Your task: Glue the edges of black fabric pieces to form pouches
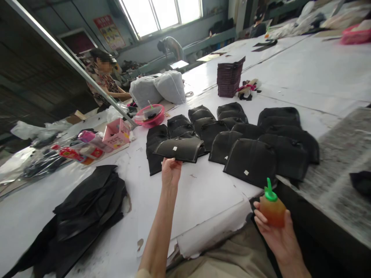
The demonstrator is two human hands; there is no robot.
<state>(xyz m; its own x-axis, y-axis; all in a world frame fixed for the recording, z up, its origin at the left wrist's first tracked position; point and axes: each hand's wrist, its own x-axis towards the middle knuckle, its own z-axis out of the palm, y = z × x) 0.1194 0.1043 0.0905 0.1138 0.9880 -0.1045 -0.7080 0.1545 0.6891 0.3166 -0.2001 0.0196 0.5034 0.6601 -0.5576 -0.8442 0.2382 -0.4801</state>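
My left hand (171, 170) pinches the near edge of a black flat piece with rounded corners (182, 150), which is lifted and tilted and bears a small white mark. Several similar black pieces (251, 158) lie overlapping in rows on the white table (203, 204), some with a white mark near the front edge. In my right hand (278, 235) is a squeeze bottle (272, 210) of amber liquid, its green nozzle pointing up. The fingers wrap round the bottle, to the right of the table's near corner and apart from the pieces.
Black fabric (92, 212) is heaped at left. Behind it stand a pink box (116, 133) and a red-capped bottle (66, 151). A pink basin (150, 116), wrapped grey bundles (171, 87) and a dark purple stack (230, 77) are farther back. One person (101, 77) works at left.
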